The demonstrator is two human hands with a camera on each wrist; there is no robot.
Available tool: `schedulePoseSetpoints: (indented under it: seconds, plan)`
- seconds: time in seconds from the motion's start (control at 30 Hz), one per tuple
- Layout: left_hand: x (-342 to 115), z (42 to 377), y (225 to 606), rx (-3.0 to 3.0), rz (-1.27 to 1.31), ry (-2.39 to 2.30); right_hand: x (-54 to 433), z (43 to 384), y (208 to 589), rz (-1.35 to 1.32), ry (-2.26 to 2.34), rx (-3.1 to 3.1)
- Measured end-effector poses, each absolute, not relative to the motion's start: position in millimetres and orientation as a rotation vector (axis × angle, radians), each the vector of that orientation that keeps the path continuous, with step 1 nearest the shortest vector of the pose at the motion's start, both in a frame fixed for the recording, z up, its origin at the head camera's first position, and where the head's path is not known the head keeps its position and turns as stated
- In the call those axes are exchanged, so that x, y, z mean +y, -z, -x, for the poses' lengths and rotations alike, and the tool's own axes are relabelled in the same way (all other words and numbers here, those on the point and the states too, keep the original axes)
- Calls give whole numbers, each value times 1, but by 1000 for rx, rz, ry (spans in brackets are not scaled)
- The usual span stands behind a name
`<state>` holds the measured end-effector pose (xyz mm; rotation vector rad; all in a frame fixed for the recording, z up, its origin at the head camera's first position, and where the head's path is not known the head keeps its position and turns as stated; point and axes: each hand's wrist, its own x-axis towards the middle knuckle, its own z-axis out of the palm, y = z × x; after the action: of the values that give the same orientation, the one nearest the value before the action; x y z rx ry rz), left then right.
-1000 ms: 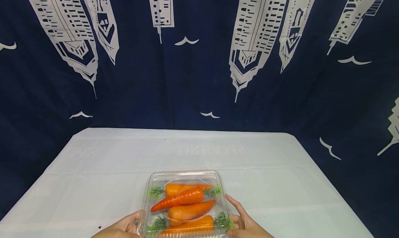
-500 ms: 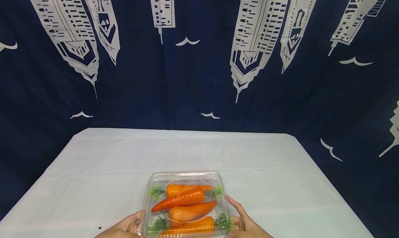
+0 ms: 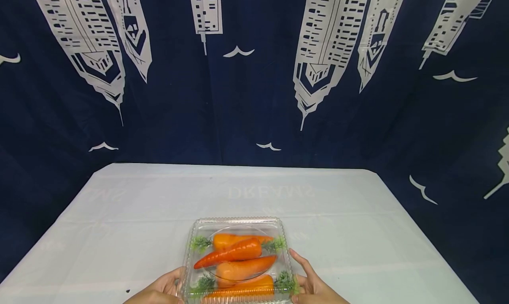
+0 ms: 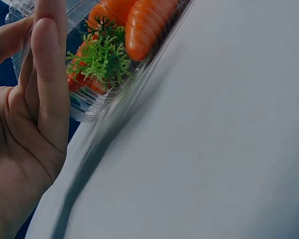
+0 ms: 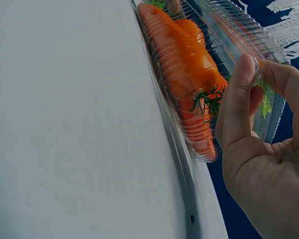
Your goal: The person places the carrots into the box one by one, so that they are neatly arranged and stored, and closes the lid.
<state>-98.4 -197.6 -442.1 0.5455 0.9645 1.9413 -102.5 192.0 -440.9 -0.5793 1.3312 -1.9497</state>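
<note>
A clear plastic clamshell box (image 3: 238, 221) lies near the front of the table in the head view, its lid down. Inside are several orange carrots (image 3: 228, 254) with leafy green tops (image 4: 104, 57). My left hand (image 3: 157, 288) holds the box by its left side; in the left wrist view its thumb runs along the near wall. On the opposite side, my right hand (image 3: 316, 286) grips the box, index finger stretched along the edge. The right wrist view shows that hand's fingertips (image 5: 245, 67) at the ribbed rim. The lower edge of the box is cut off in the head view.
A white cloth with faint lettering covers the table (image 3: 358, 233). Behind it hangs a dark blue curtain (image 3: 254, 96) printed with white upside-down buildings and birds. One small dark speck (image 3: 127, 290) lies left of my left hand.
</note>
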Motion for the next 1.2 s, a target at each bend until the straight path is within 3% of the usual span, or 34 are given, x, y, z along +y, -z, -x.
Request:
schedulePoseSetpoints:
  seconds: [0.43, 1.2]
  plan:
    - [-192, 96, 441, 889, -654, -1996, 199, 105, 436, 504, 1897, 1323]
    - [-205, 100, 426, 1242, -567, -1747, 205, 108, 415, 580, 1733, 1526]
